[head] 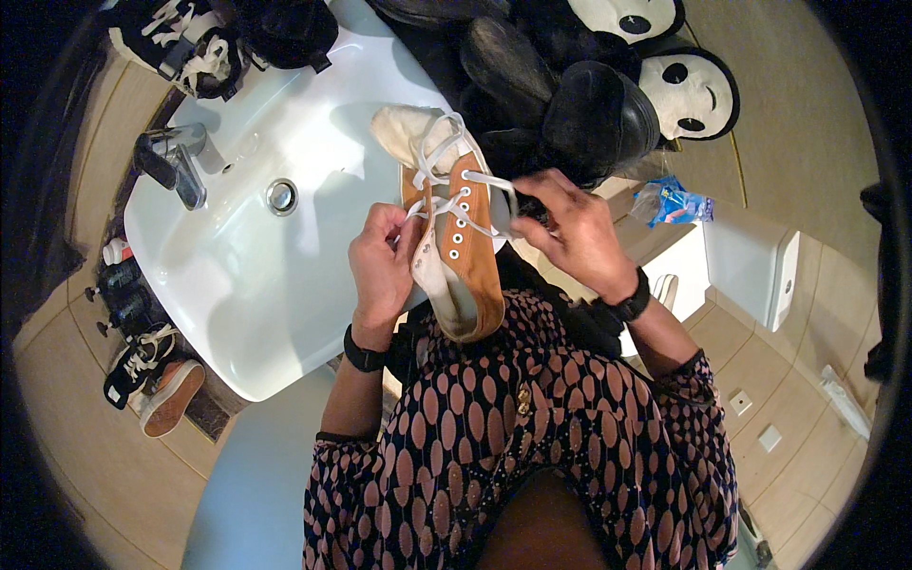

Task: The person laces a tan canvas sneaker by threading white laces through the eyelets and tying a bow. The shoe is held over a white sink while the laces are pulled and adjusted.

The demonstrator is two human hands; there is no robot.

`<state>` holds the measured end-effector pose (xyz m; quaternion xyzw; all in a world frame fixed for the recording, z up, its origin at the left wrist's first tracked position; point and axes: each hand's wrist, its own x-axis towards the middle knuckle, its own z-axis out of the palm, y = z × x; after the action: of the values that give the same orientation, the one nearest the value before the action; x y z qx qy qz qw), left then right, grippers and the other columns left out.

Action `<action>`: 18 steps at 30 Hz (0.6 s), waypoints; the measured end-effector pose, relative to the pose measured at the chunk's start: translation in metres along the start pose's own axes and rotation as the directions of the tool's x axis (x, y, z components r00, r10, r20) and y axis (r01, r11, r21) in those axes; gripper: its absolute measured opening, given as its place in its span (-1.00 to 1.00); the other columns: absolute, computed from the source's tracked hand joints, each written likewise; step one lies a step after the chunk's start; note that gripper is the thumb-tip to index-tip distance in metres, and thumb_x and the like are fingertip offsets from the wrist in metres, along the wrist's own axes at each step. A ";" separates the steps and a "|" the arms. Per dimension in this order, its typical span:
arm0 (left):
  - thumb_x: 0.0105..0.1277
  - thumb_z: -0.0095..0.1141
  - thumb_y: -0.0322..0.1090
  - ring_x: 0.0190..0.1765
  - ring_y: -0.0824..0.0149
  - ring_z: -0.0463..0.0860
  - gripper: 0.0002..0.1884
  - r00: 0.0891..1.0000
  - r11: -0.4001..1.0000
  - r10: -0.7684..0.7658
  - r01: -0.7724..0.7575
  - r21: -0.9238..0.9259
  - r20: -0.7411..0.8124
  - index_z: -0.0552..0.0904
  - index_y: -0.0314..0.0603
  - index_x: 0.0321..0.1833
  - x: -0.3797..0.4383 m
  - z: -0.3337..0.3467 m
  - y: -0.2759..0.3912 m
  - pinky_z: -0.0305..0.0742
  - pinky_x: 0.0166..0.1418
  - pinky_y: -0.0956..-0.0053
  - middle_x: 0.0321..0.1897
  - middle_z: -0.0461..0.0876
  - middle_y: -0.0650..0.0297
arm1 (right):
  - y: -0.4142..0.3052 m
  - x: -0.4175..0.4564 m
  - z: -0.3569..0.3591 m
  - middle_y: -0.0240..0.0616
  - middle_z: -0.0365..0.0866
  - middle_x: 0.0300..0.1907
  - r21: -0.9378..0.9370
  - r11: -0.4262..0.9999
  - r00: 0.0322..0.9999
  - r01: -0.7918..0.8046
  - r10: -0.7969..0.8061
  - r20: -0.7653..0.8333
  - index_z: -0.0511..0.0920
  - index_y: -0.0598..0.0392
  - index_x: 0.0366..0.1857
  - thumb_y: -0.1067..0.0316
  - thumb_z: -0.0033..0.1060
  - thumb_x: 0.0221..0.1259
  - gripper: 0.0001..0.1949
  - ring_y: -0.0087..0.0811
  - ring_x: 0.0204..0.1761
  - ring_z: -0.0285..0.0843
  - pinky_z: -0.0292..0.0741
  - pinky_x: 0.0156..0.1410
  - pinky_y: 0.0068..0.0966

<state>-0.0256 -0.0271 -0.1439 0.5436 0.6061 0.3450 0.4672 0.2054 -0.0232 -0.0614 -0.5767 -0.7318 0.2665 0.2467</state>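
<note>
A tan canvas sneaker [477,271] is held up in front of me, heel towards my body and cream front part pointing away. Its white shoelace [445,206] runs through eyelets nearest the front. Several metal-ringed eyelets closer to the heel have no lace in them. My left hand [385,256] grips the shoe's left eyelet edge, with thumb and fingers pinched by the lace. On the other side, my right hand [573,224] has a loop of the lace drawn out between thumb and fingers. Its fingertips are slightly blurred.
A white washbasin [235,285] with a metal drain [282,197] and a faucet [174,167] lies to the left. More shoes [171,399] and small bottles [117,251] line its edge. Black footwear [598,114] and panda-faced items [687,92] are at upper right, near a blue plastic packet [673,203].
</note>
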 end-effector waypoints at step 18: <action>0.37 0.06 -0.40 -0.43 0.64 0.34 -0.90 0.935 0.934 -0.197 0.270 -0.234 0.294 0.53 -0.22 -0.33 0.004 -0.040 0.008 0.24 -0.36 0.72 -0.51 0.43 0.50 | 0.017 0.015 0.026 -0.17 0.56 -0.44 0.032 0.999 0.999 0.034 -0.034 -0.021 0.50 0.11 -0.40 0.51 0.19 0.03 -0.92 -0.16 -0.45 0.58 0.51 -0.36 -0.35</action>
<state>-0.0604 -0.0184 -0.1243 0.4394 0.5457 0.2899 0.6520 0.1975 -0.0077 -0.0912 -0.5629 -0.7346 0.2680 0.2678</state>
